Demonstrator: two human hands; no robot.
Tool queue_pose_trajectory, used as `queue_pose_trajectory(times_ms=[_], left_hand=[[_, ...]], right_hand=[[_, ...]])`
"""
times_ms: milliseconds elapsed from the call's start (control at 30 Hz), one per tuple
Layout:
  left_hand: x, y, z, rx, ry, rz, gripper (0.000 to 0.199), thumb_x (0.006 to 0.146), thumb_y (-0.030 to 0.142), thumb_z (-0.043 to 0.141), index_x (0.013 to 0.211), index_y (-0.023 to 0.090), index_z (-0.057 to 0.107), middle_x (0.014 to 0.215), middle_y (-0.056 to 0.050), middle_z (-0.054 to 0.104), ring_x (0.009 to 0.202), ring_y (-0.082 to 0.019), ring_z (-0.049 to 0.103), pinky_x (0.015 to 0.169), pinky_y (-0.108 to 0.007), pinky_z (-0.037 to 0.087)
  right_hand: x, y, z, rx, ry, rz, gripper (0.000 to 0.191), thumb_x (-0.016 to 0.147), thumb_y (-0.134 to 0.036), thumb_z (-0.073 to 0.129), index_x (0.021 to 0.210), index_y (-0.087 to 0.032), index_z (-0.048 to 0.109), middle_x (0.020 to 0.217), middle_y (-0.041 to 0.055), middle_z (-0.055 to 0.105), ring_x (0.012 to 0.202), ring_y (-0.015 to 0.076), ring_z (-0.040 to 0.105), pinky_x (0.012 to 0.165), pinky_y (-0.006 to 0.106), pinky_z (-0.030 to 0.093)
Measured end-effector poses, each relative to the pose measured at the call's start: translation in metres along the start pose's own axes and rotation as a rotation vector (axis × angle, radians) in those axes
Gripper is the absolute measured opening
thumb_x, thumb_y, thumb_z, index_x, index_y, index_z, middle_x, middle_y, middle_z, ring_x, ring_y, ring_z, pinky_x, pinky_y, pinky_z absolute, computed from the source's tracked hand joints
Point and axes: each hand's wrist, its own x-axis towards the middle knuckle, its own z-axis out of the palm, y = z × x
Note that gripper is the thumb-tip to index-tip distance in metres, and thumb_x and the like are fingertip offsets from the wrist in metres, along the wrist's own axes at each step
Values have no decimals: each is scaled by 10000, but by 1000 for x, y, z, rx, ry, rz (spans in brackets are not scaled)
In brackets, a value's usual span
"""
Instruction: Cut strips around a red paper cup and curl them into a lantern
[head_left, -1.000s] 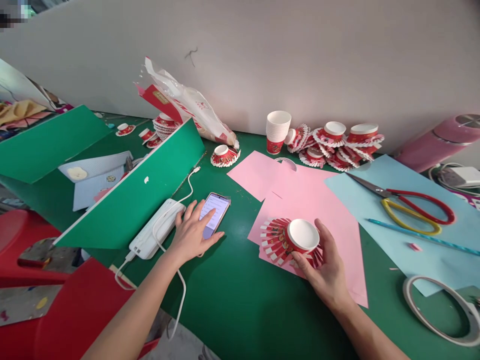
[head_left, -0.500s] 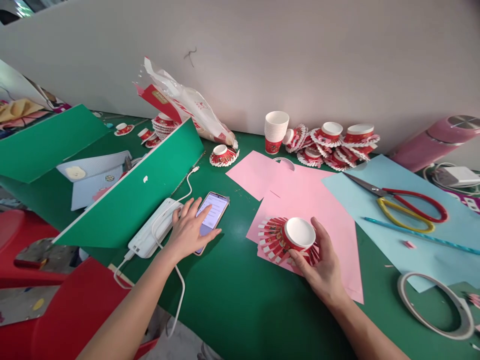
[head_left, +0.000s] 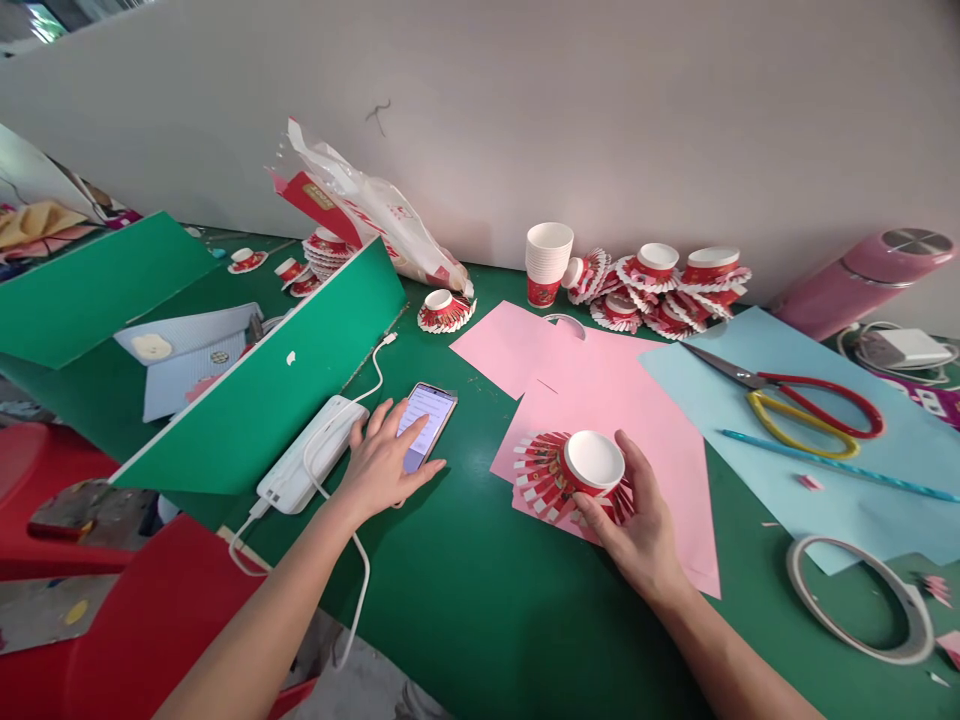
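Note:
My left hand (head_left: 382, 460) is spread over a phone (head_left: 429, 415) lying on the green table, with a fingertip on or just above its lit screen. Between the thumb and fingers of my right hand (head_left: 641, 515) is a red paper cup (head_left: 595, 462), its sides cut into strips that fan outward and its white base facing up. The cup sits over pink paper sheets (head_left: 660, 420). A white power bank (head_left: 311, 455) with a cable lies left of the phone.
Cut cups (head_left: 656, 262) are piled by the wall beside a stack of whole cups (head_left: 547, 255). Scissors (head_left: 817, 400) and a blue pencil (head_left: 840, 466) lie on blue paper (head_left: 757, 345). A tape roll (head_left: 795, 590) is at right. A green divider (head_left: 277, 385) stands at left.
The view has shifted slightly, moving the things at right a little leftward. My left hand stays at the phone, and my right hand keeps its hold on the cut cup.

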Motion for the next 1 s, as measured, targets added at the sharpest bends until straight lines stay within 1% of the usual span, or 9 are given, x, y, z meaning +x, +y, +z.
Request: queue_pose_trajectory(times_ms=[100, 200, 333, 500, 667, 867, 1000], left_hand=[[5, 1, -2, 8, -1, -9, 616, 788, 592, 420, 1230, 185, 555, 1394, -191, 418, 1299, -377, 309, 952, -564, 296], [6, 0, -4, 10, 3, -17, 630, 787, 593, 417, 1246, 179, 537, 1397, -195, 413, 1302, -376, 307, 953, -560, 295], [-1, -3, -6, 8, 22, -28, 629, 793, 581, 409, 1253, 169, 529, 1389, -204, 420, 1294, -384, 313, 951, -562, 289], [-11, -7, -6, -4, 45, -28, 584, 790, 564, 426, 1236, 206, 546, 1387, -183, 431, 1293, -384, 315, 948, -549, 297], [-16, -4, -3, -32, 31, -10, 570, 794, 564, 427, 1218, 211, 570, 1380, -185, 437, 1291, -397, 312, 949, -567, 296], [-7, -2, 0, -37, 30, -9, 561, 796, 560, 428, 1233, 232, 558, 1378, -161, 448, 1289, -378, 316, 958, -563, 291], [1, -2, 0, -14, 19, -26, 582, 788, 584, 418, 1224, 226, 563, 1378, -162, 446, 1292, -368, 317, 952, -553, 302]], right_hand=[[0, 1, 0, -6, 8, -1, 690, 796, -408, 611, 1380, -212, 303, 1283, 156, 488, 1173, 315, 505, 916, 474, 489], [0, 2, 0, -5, 14, -3, 691, 796, -417, 606, 1381, -205, 303, 1276, 162, 490, 1156, 315, 517, 893, 470, 505], [0, 2, 1, -4, 7, 1, 698, 793, -412, 611, 1384, -210, 299, 1271, 159, 494, 1149, 314, 521, 889, 472, 506], [-1, 1, 0, -6, -5, 5, 691, 797, -412, 608, 1383, -216, 299, 1291, 158, 483, 1181, 321, 496, 923, 489, 477], [-1, 1, 0, -2, -6, 11, 693, 791, -418, 613, 1378, -218, 305, 1284, 157, 490, 1181, 323, 496, 924, 498, 475], [-1, 1, 1, 21, -6, 29, 699, 794, -414, 610, 1383, -210, 293, 1278, 163, 482, 1164, 313, 507, 905, 483, 493], [-1, 0, 1, 37, -4, 35, 701, 791, -417, 613, 1380, -210, 296, 1266, 161, 485, 1154, 310, 513, 895, 477, 503]])
